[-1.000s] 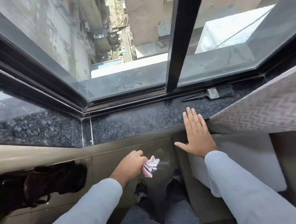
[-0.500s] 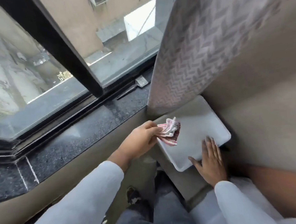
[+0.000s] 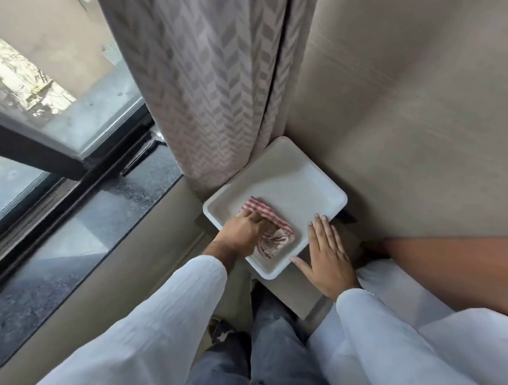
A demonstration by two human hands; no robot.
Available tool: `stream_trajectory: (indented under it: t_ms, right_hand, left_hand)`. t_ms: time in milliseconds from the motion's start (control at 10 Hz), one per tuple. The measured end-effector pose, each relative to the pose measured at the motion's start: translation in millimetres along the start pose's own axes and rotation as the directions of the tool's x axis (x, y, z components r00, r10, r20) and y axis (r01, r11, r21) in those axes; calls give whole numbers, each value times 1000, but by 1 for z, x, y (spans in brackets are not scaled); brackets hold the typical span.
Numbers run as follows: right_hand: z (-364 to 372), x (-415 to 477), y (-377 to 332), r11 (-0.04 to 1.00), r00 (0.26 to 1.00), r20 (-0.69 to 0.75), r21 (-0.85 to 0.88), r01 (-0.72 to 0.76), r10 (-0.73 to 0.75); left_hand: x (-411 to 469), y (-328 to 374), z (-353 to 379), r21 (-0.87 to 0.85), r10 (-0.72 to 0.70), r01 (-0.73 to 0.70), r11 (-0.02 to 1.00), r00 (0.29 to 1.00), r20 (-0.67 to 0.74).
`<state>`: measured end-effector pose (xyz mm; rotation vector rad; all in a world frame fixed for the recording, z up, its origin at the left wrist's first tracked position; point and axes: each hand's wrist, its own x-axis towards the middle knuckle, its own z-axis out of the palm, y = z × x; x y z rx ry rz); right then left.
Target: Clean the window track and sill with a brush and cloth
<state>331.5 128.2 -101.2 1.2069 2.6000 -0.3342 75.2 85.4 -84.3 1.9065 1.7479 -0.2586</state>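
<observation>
The big window (image 3: 32,95) fills the left side, and the patterned curtain (image 3: 210,85) hangs down beside it. Under the glass runs the dark window track (image 3: 68,186), and in front of that lies the shiny black stone sill (image 3: 79,226). The sill has pale streaks on it, and I cannot tell if they are dust or just light. So I can't say how clean it is. I think the wiping job is not going on right now, because both hands are away from the window.

The white tray (image 3: 300,183) sits on a low ledge in the corner, just under the curtain. The red and white checked cloth (image 3: 268,225) lies inside the tray, near its front edge.

The left hand (image 3: 243,230) is on top of the cloth, fingers curled down and bunching it against the tray floor. I can't tell if it is putting the cloth down or picking it up.

The right hand (image 3: 325,253) lies flat with fingers together, resting on the tray's near edge, just beside the cloth but not touching it.

A dark handle (image 3: 139,160) pokes out from behind the curtain on the sill. It may be the brush, but most of it is hidden.
</observation>
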Motion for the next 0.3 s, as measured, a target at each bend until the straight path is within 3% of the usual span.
stream_trajectory:
  t_ms: [100, 300]
  right_hand:
    - [-2, 2, -3, 1000, 1000, 13, 7, 16, -16]
    - [-33, 33, -47, 976, 976, 2, -6, 218, -218]
  left_hand:
    - [-7, 4, -10, -21, -21, 21, 1000, 1000, -3]
    - [-54, -24, -29, -78, -86, 62, 995, 928, -364]
